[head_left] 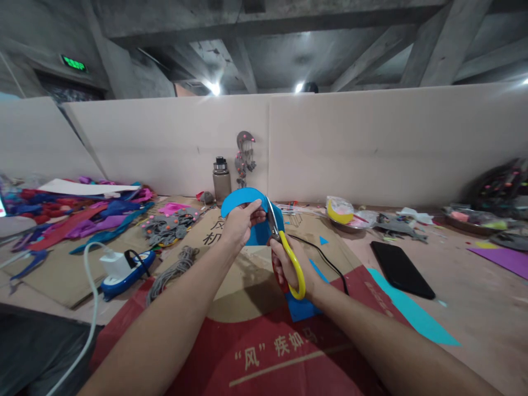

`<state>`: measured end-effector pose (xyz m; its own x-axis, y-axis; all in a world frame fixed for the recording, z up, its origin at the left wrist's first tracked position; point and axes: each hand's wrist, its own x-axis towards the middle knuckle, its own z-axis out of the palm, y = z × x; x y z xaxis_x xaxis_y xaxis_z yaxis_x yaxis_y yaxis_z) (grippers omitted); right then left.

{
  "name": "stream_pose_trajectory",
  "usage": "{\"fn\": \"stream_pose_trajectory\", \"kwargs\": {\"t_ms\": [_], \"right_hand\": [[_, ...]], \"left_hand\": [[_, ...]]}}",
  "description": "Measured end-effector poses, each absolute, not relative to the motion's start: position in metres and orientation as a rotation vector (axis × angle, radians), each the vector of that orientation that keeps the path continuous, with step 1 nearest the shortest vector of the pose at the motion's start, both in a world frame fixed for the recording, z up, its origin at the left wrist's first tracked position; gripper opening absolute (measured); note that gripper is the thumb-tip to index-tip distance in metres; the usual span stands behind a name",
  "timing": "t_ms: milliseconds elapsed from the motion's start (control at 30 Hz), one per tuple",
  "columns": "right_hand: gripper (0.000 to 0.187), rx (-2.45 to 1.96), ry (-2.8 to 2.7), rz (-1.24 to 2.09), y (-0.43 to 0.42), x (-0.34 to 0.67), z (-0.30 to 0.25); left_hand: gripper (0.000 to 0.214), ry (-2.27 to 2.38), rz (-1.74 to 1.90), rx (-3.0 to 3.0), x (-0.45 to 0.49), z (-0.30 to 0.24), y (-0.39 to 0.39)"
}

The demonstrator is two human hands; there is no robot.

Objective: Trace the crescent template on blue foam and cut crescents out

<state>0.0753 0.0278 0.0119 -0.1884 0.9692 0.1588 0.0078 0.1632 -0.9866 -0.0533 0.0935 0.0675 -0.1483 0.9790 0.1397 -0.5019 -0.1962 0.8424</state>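
My left hand pinches a curved piece of blue foam sheet and holds it up above the table. My right hand grips scissors with yellow and red handles; their blades point up into the blue sheet's right side. More blue offcuts lie on the table under my right wrist.
A black phone lies to the right beside a long blue strip. A power strip with white charger, grey cord, grey felt pieces, a metal bottle, heaps of coloured scraps at left and bowls at right crowd the cardboard-covered table.
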Motion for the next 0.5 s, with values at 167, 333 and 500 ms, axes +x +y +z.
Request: {"fn": "stream_pose_trajectory", "kwargs": {"t_ms": [167, 333, 500], "right_hand": [[0.040, -1.027, -1.446, 1.204, 0.0262, 0.0754, 0.0130], [0.044, -1.036, -1.438, 1.224, 0.0261, 0.0738, 0.0133], [0.043, -1.056, -1.472, 1.205, 0.0304, 0.0717, 0.0092]], "left_hand": [[0.010, 0.789, 1.621, 0.864, -0.0536, 0.0672, 0.0939], [0.014, 0.761, 1.654, 0.863, -0.0532, 0.0662, 0.0945], [0.017, 0.834, 1.668, 0.881, -0.0556, 0.0642, 0.0974]]}}
